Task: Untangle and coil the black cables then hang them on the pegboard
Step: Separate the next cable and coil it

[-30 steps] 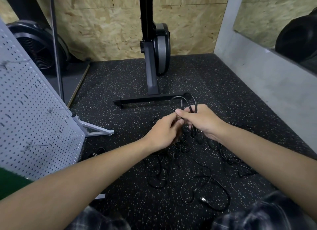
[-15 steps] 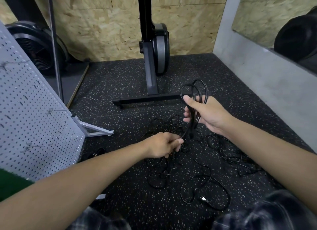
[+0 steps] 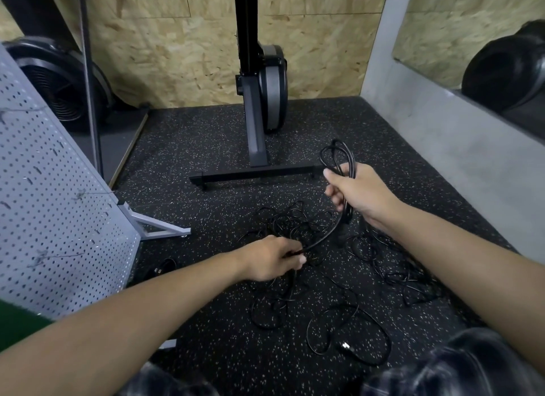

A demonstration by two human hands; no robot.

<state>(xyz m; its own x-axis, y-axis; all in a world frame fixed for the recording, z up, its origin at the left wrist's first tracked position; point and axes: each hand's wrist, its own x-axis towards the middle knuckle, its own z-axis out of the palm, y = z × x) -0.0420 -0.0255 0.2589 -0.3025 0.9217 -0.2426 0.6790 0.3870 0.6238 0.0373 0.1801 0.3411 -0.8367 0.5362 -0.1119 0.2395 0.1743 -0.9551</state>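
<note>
My right hand (image 3: 358, 190) grips a small coil of black cable (image 3: 337, 156) whose loops stick up above the fist. From that coil one strand runs down and left to my left hand (image 3: 272, 258), which pinches it low over the floor. Under and around both hands lies a tangled heap of thin black cables (image 3: 295, 221) spread over the speckled rubber floor, with one loose loop and a plug (image 3: 348, 346) nearer to me. The grey pegboard (image 3: 53, 218) leans at the left with a few wire hooks in it.
A black upright machine with a T-shaped foot (image 3: 256, 174) stands just behind the cables. The pegboard's metal leg (image 3: 156, 227) juts onto the floor. A concrete wall (image 3: 460, 165) borders the right. Another small black plug (image 3: 159, 269) lies by the pegboard's base.
My hands were together at the coil; they have moved apart. The left hand slid down the strand toward the floor, and the right hand carried the coil to the right.
</note>
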